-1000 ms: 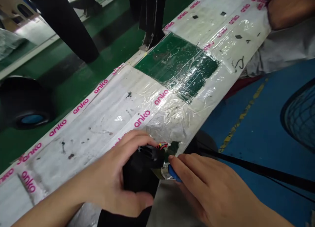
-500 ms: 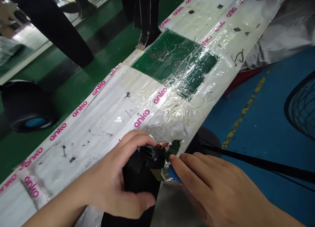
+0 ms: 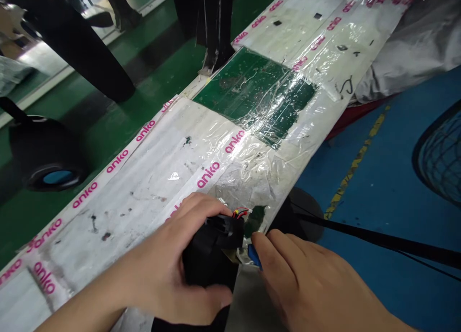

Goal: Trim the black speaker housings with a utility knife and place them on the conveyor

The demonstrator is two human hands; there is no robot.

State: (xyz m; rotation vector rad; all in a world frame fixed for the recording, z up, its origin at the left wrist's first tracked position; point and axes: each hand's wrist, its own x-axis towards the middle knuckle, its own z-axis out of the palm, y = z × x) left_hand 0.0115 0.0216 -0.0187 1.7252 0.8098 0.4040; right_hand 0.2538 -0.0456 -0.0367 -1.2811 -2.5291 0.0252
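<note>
My left hand is wrapped round a black plastic part at the near edge of the tape-covered table. Thin red and black wires with a yellow bit stick out of the part's top, by my left fingertips. To the right, my right hand is closed on a small blue object, mostly hidden by the fingers. A flat brownish piece lies between the blue object and the black part.
The long table has a green patch and pink lettered tape. Black shapes and a round black part stand beyond its left side. On the right are a mesh guard, a black strap and grey sheeting.
The view has shifted slightly. The black part has turned or tilted a little in my left hand. Both hands keep nearly the same places, and a black shape at the upper left has moved.
</note>
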